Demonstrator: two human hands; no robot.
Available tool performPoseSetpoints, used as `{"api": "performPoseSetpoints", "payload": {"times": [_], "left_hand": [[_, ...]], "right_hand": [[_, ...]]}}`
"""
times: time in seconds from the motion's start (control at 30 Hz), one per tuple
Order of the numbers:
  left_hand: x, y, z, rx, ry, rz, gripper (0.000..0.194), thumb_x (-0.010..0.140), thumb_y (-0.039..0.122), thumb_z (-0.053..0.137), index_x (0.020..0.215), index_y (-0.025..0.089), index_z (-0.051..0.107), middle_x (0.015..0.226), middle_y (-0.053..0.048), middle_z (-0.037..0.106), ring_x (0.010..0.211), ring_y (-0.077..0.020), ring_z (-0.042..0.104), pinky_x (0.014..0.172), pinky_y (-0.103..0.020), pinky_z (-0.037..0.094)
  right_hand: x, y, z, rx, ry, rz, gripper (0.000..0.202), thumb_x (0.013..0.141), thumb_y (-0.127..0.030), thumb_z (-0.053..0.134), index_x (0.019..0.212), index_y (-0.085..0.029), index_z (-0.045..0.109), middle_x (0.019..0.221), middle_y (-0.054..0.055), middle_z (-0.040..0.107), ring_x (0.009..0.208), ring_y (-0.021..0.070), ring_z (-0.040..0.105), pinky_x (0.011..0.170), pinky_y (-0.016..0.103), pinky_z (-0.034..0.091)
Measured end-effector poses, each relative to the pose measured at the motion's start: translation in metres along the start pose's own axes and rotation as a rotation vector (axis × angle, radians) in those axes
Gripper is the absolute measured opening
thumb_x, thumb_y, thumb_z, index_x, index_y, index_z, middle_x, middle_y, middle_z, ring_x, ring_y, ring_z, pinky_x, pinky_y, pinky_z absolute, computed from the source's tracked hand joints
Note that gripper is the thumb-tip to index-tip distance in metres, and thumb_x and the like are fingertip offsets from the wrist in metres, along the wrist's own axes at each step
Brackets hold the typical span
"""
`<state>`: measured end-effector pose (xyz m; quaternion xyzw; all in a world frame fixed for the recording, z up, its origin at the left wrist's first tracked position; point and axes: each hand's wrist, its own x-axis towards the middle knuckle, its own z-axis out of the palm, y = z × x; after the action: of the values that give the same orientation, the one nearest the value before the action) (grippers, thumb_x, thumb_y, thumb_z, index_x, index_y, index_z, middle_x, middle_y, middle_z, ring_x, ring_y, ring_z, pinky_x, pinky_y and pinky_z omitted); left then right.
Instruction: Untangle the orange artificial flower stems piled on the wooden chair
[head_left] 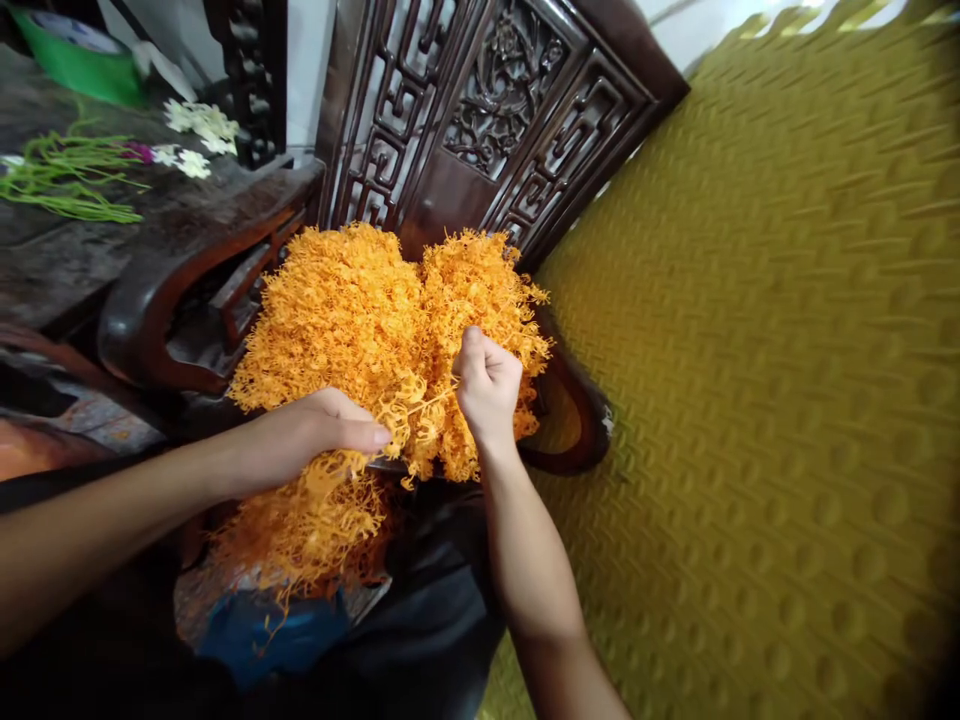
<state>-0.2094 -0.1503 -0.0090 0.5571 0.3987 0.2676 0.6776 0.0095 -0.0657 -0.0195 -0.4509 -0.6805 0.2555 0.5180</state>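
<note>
Two big heaps of curly orange strands, a wide left heap (337, 300) and a narrower right heap (480, 280), lie on the seat of a dark carved wooden chair (457, 200). My left hand (322, 430) is closed on a bunch of orange strands (315, 520), which hangs down below the palm. In front of the right heap, my right hand (489, 385) is a fist round the end of an orange strand (427, 405) that runs across to the left hand's fingertips.
A yellow textured mat (750, 350) stands along the right side. At the upper left, a dark table (172, 190) bears green stems (75, 180), white flowers (202, 125) and a green basin (82, 60). A blue container (274, 635) is below my hands.
</note>
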Motion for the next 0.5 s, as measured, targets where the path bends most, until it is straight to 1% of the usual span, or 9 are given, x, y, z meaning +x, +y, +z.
{"api": "performPoseSetpoints", "payload": {"times": [0.07, 0.13, 0.17, 0.2, 0.27, 0.3, 0.37, 0.43, 0.5], "left_hand": [[0.000, 0.002, -0.003, -0.016, 0.029, -0.008, 0.041, 0.080, 0.047, 0.064, 0.055, 0.019, 0.048, 0.058, 0.001, 0.044, 0.058, -0.0128, 0.039, 0.055, -0.027, 0.029], [-0.002, 0.006, -0.008, -0.006, 0.097, -0.026, 0.038, 0.079, 0.047, 0.066, 0.057, 0.018, 0.055, 0.060, 0.000, 0.051, 0.061, -0.0138, 0.043, 0.058, -0.027, 0.032], [-0.003, 0.009, -0.011, 0.012, 0.153, -0.032, 0.036, 0.078, 0.046, 0.067, 0.058, 0.018, 0.057, 0.061, -0.001, 0.053, 0.062, -0.0141, 0.044, 0.059, -0.027, 0.034], [-0.005, 0.011, -0.014, 0.035, 0.214, -0.032, 0.035, 0.078, 0.045, 0.068, 0.059, 0.018, 0.058, 0.062, -0.001, 0.055, 0.063, -0.0141, 0.045, 0.060, -0.027, 0.035], [-0.009, 0.017, -0.020, 0.074, 0.306, -0.029, 0.034, 0.079, 0.044, 0.068, 0.059, 0.017, 0.059, 0.062, 0.000, 0.056, 0.064, -0.0138, 0.045, 0.062, -0.027, 0.037], [-0.011, 0.019, -0.022, 0.078, 0.329, -0.032, 0.035, 0.080, 0.043, 0.067, 0.059, 0.017, 0.058, 0.060, 0.000, 0.055, 0.063, -0.0134, 0.045, 0.062, -0.027, 0.037], [-0.014, 0.022, -0.024, 0.068, 0.338, -0.045, 0.038, 0.083, 0.044, 0.064, 0.057, 0.017, 0.056, 0.056, 0.001, 0.053, 0.059, -0.0125, 0.044, 0.060, -0.026, 0.036], [-0.017, 0.022, -0.025, 0.063, 0.334, -0.051, 0.042, 0.086, 0.046, 0.062, 0.057, 0.017, 0.056, 0.053, 0.001, 0.052, 0.057, -0.0119, 0.044, 0.058, -0.026, 0.035], [-0.019, 0.020, -0.023, 0.055, 0.351, -0.059, 0.044, 0.087, 0.046, 0.062, 0.056, 0.016, 0.056, 0.052, 0.000, 0.052, 0.055, -0.0116, 0.044, 0.057, -0.027, 0.034]], "right_hand": [[-0.002, 0.004, 0.003, 0.058, -0.060, 0.061, 0.063, 0.097, -0.066, 0.054, 0.055, -0.021, 0.040, 0.054, -0.003, 0.038, 0.051, 0.0092, 0.032, 0.050, 0.027, 0.027], [-0.007, 0.007, 0.005, 0.145, -0.168, 0.125, 0.059, 0.094, -0.067, 0.058, 0.061, -0.020, 0.049, 0.059, -0.002, 0.044, 0.054, 0.0096, 0.037, 0.051, 0.026, 0.032], [-0.010, 0.008, 0.006, 0.193, -0.232, 0.165, 0.053, 0.093, -0.066, 0.061, 0.069, -0.019, 0.057, 0.064, -0.002, 0.049, 0.056, 0.0099, 0.040, 0.052, 0.025, 0.034], [-0.014, 0.008, 0.006, 0.241, -0.292, 0.212, 0.046, 0.091, -0.065, 0.065, 0.081, -0.020, 0.064, 0.070, -0.001, 0.053, 0.058, 0.0101, 0.043, 0.052, 0.025, 0.036], [-0.021, 0.008, 0.004, 0.337, -0.387, 0.309, 0.041, 0.087, -0.058, 0.073, 0.107, -0.022, 0.069, 0.078, -0.002, 0.058, 0.059, 0.0102, 0.047, 0.051, 0.024, 0.040], [-0.024, 0.007, 0.003, 0.388, -0.425, 0.353, 0.043, 0.085, -0.054, 0.077, 0.113, -0.023, 0.069, 0.076, -0.002, 0.058, 0.058, 0.0102, 0.049, 0.051, 0.025, 0.042], [-0.029, 0.006, 0.000, 0.484, -0.460, 0.398, 0.046, 0.078, -0.045, 0.085, 0.115, -0.022, 0.070, 0.074, -0.003, 0.059, 0.059, 0.0110, 0.053, 0.054, 0.026, 0.047], [-0.031, 0.004, -0.001, 0.548, -0.446, 0.392, 0.055, 0.070, -0.037, 0.091, 0.118, -0.022, 0.071, 0.085, 0.001, 0.067, 0.070, 0.0131, 0.061, 0.063, 0.028, 0.053], [-0.031, 0.004, 0.000, 0.530, -0.406, 0.372, 0.064, 0.065, -0.031, 0.093, 0.124, -0.022, 0.070, 0.096, 0.004, 0.070, 0.076, 0.0145, 0.063, 0.068, 0.031, 0.055]]}}
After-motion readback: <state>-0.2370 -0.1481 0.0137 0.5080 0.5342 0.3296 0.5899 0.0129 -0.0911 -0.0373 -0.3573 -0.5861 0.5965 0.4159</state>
